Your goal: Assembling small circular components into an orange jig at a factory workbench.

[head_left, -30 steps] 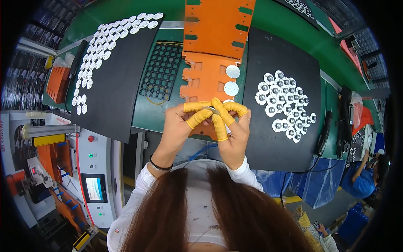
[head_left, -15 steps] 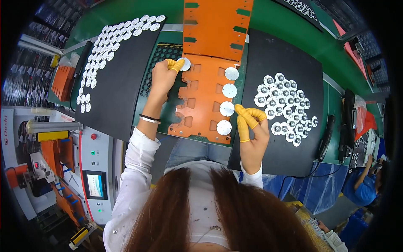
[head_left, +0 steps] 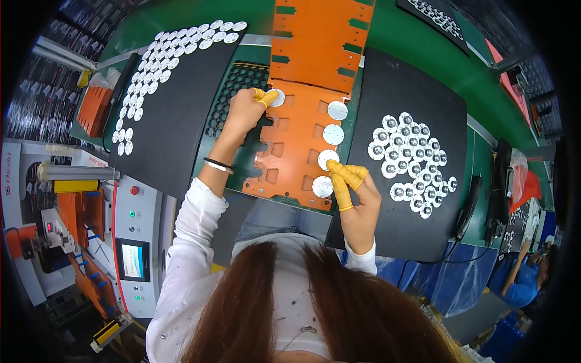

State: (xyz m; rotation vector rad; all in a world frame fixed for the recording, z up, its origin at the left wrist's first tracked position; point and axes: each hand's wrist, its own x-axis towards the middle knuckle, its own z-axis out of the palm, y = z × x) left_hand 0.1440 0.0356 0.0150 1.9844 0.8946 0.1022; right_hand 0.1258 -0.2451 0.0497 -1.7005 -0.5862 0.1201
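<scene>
An orange fixture plate (head_left: 296, 142) with cut-outs lies in front of me, and yellow finger cots cover fingers of both hands. At its far left corner, my left hand (head_left: 248, 109) pinches a white round disc (head_left: 278, 98). A column of discs runs down the plate's right side: a far disc (head_left: 337, 110), one below it (head_left: 333, 134), a third (head_left: 327, 158) and a near disc (head_left: 322, 187). My right hand (head_left: 358, 202) has its fingertips drawn together on the right edge of the third disc, partly covering it.
An orange hinged panel (head_left: 321, 42) rises beyond the plate. On the left black mat (head_left: 175, 121) lie many white discs (head_left: 145, 75); the right black mat (head_left: 417, 91) bears discs with silver domes (head_left: 416, 154). A machine with a screen (head_left: 133, 260) stands left. A person in blue (head_left: 520, 284) is far right.
My right hand has moved left, its fingertips coming onto the third disc. My left hand stays on the far left disc. The whole view has shifted slightly.
</scene>
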